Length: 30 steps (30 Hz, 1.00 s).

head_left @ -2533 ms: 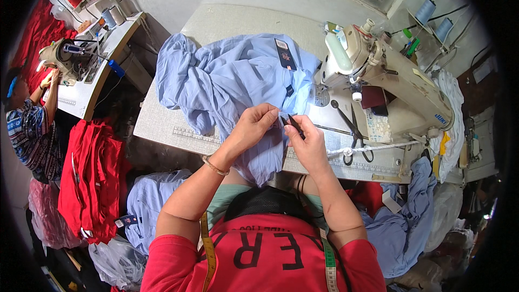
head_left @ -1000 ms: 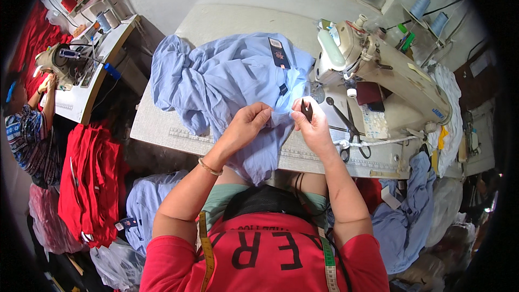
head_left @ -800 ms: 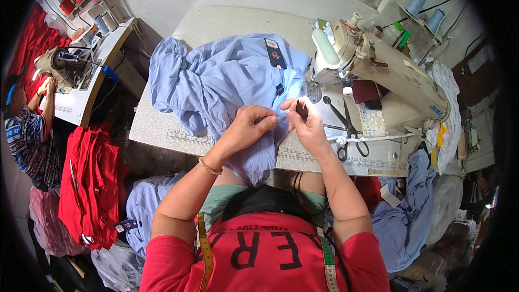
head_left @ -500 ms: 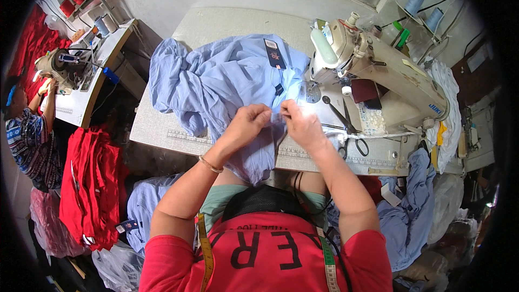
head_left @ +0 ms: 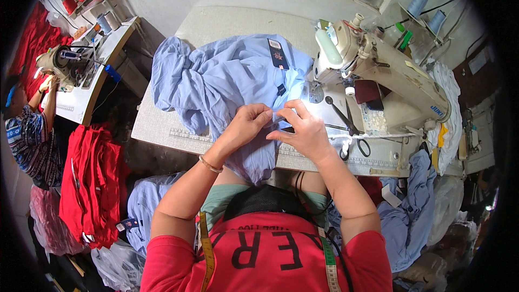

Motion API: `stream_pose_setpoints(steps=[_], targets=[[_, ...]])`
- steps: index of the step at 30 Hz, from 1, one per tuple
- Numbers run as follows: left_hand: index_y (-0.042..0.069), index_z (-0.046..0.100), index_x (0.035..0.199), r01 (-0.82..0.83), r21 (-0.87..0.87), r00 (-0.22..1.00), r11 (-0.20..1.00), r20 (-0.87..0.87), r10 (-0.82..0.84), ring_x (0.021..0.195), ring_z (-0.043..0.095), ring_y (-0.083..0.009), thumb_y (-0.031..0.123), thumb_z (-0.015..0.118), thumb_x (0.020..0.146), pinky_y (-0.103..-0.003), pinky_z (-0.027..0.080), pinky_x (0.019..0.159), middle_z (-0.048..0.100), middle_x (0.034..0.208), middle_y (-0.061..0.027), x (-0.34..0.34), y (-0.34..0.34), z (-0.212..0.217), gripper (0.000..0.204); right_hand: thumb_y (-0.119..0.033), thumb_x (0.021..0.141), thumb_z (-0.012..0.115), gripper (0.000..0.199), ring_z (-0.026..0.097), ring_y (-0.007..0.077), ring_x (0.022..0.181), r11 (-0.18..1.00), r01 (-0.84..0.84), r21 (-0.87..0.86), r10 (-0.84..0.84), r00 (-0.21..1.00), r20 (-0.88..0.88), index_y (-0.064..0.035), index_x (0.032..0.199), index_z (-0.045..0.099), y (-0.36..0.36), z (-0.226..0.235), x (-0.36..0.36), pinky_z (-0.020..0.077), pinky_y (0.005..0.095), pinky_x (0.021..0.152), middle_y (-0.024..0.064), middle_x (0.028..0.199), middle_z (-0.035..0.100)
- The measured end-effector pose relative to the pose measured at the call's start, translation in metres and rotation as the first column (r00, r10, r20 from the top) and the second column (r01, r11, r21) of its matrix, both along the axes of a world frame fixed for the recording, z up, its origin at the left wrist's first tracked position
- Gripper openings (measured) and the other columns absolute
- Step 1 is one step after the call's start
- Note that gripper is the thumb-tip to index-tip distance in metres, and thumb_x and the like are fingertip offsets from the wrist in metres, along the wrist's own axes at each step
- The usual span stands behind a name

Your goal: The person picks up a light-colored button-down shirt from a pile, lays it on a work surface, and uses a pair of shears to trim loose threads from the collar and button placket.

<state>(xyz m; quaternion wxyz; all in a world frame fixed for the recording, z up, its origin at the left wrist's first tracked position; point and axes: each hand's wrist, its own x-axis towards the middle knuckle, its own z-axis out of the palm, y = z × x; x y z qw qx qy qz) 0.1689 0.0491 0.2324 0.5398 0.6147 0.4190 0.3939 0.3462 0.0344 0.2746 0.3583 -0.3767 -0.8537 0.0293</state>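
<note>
A light blue garment (head_left: 216, 75) lies bunched on the sewing table, its lower part hanging over the front edge toward my lap. It carries a dark swing tag (head_left: 278, 54) and a small dark label (head_left: 281, 90). My left hand (head_left: 250, 123) is closed in a pinch on the garment's edge. Close beside it, my right hand (head_left: 305, 134) has its thumb and fingers apart, the fingertips near the left fingers at the cloth. A small dark patch shows between the right thumb and fingers; I cannot make out what it is.
A sewing machine (head_left: 378, 70) stands right of the garment, with black scissors (head_left: 346, 119) lying before it. Blue thread cones (head_left: 417, 4) sit at upper right. Red garments (head_left: 92, 184) are piled at left, where another person (head_left: 32, 130) works at a second machine. Blue cloth (head_left: 405, 227) hangs at lower right.
My right hand has gone from a pinch at the cloth to fingers spread apart, its thumb now lower and to the left. My left hand keeps its pinch in nearly the same place.
</note>
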Motion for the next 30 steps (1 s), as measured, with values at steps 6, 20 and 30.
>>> stream_pose_setpoints(steps=[6,20,30], targets=[[-0.005,0.058,0.083,-0.048,0.04,0.997,0.998,0.069,0.045,0.064,0.046,-0.0076,0.014,0.053,0.089,-0.025,0.04,0.058,0.053,0.065,-0.0008,0.003,-0.002,0.002,0.021,-0.026,0.071,0.071,0.027,0.06,0.0281,0.07,0.973,0.099,-0.207,-0.104,0.994,-0.013,-0.0062,0.083,0.057,-0.004,-0.012,-0.004,0.0476,0.0373,0.057,0.008,0.084,0.055],[-0.002,0.06,0.089,0.068,0.013,0.997,0.998,-0.036,-0.068,0.069,0.045,-0.0052,0.019,0.054,0.09,-0.021,0.039,0.063,0.053,0.074,0.0039,-0.002,0.006,-0.003,0.022,0.002,0.073,0.056,0.011,0.058,0.0252,0.072,0.876,-0.265,-0.403,0.135,0.937,-0.322,-0.0015,0.083,0.053,0.004,-0.001,0.005,0.0474,0.0342,0.064,0.011,0.086,0.057],[-0.002,0.055,0.077,-0.024,-0.073,0.996,0.997,0.087,0.03,0.061,0.04,-0.0068,0.017,0.051,0.091,-0.024,0.036,0.055,0.049,0.064,0.003,-0.006,-0.003,0.006,0.024,-0.001,0.079,0.055,0.012,0.058,0.0354,0.074,0.911,0.244,-0.332,-0.181,0.961,0.208,-0.0005,0.089,0.048,0.04,-0.035,0.04,0.0466,0.0358,0.065,0.0176,0.08,0.058]])
